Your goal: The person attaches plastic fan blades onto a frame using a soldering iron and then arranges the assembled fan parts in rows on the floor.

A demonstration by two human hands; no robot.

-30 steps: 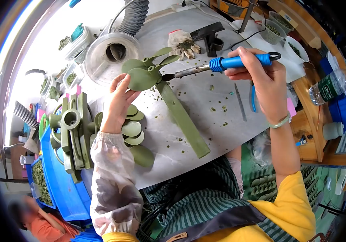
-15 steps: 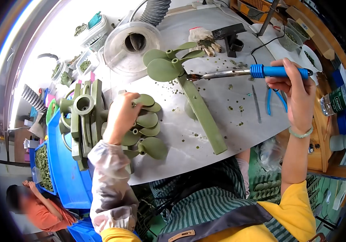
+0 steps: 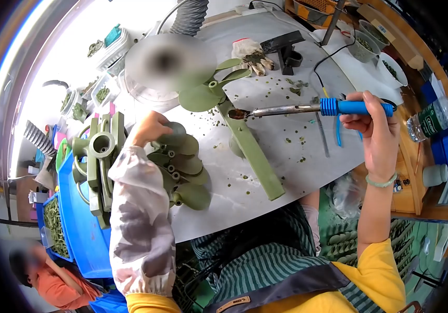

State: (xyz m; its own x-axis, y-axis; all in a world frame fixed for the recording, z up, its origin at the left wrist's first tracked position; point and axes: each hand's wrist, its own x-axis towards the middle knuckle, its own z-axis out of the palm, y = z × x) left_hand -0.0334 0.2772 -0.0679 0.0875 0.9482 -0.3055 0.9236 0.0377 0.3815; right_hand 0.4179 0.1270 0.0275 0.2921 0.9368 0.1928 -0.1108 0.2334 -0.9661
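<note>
My right hand point(image 3: 372, 122) grips the blue handle of a soldering iron point(image 3: 286, 109). The iron's dark, spoon-like tip lies at the upper part of a long green bar point(image 3: 255, 156). A green propeller point(image 3: 198, 98) is at the bar's top end, with another blade behind it; a blurred patch hides part there. On the left, my left hand point(image 3: 151, 129) has its fingers closed on the edge of a green propeller point(image 3: 174, 134). Below that hand, several more propellers point(image 3: 192, 195) overlap in a pile on the table.
Left of the pile stands a green moulded block point(image 3: 101, 151) with a round opening, by a blue bin point(image 3: 85, 235). A stained glove point(image 3: 250, 55) and black stand point(image 3: 286, 52) lie at the back. Green crumbs dot the table point(image 3: 213, 219). Another person point(image 3: 57, 284) sits lower left.
My left hand has moved up and left over the pile and now has hold of a propeller blade. The whole view has shifted slightly; the iron stays beside the bar's top.
</note>
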